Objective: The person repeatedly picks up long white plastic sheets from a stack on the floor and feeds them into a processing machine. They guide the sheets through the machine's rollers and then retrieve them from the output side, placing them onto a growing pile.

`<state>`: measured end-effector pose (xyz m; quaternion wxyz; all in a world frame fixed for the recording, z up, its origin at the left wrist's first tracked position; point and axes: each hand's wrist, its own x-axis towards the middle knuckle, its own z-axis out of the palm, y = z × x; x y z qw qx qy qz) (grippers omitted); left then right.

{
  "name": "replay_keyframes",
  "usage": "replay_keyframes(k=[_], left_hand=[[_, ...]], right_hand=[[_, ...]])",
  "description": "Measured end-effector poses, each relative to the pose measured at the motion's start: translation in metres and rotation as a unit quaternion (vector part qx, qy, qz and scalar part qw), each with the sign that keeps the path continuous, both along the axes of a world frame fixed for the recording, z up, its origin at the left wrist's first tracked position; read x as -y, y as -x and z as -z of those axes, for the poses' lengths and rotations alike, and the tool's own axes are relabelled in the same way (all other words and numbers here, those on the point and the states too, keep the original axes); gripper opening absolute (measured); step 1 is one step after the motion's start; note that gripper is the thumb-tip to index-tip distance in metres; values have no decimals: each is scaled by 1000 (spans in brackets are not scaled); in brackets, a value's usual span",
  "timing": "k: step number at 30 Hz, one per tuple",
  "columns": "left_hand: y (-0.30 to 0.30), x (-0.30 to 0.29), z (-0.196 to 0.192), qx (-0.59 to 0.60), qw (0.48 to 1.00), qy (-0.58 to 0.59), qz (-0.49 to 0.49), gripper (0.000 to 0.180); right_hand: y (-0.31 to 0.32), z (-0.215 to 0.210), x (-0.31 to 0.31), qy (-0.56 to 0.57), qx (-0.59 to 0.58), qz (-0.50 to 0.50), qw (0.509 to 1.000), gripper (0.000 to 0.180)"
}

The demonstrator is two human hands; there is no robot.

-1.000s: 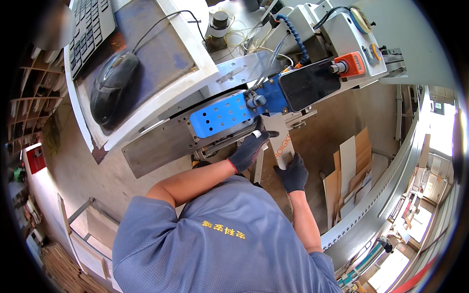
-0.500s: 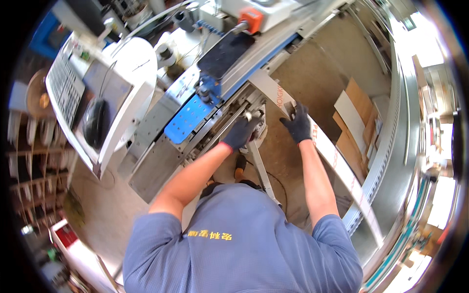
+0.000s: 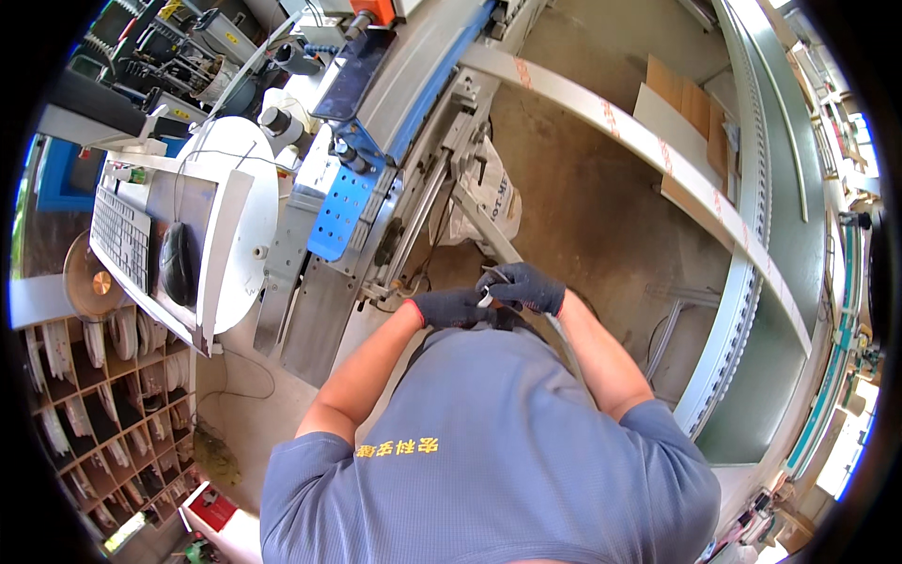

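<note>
Both my hands, in dark gloves with red cuffs, are close together in front of my waist. My left hand is closed, its fingertips at a small pale piece whose kind I cannot make out. Curled over that same piece from the other side is my right hand. Ahead of them, a long pale strip with red print spans from the machine across to the rack at right, apart from my hands. A blue perforated plate is fixed on the machine.
At left, a white stand carries a keyboard and a black mouse. A white printed sack hangs below the machine's rail. Cardboard sheets lean at right, beside a long metal rack. Shelves stand lower left.
My right hand has left the strip, and my left hand has left the machine's rail. Both have drawn back toward my waist and come together. The view has shifted too.
</note>
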<state>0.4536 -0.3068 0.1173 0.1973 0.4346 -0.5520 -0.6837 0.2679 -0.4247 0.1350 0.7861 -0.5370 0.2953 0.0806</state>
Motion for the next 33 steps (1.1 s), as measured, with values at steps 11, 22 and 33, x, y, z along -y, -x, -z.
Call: replay_keyframes(k=[11, 22, 33], left_hand=[[26, 19, 16, 23, 926, -193, -324, 40], [50, 29, 267, -242, 530, -404, -705, 25], [7, 76, 491, -189, 367, -353, -840, 27]], right_hand=[[-17, 48, 1, 456, -77, 151, 874, 28], [46, 120, 47, 276, -207, 95, 934, 37], [164, 163, 38, 201, -322, 88, 921, 41]])
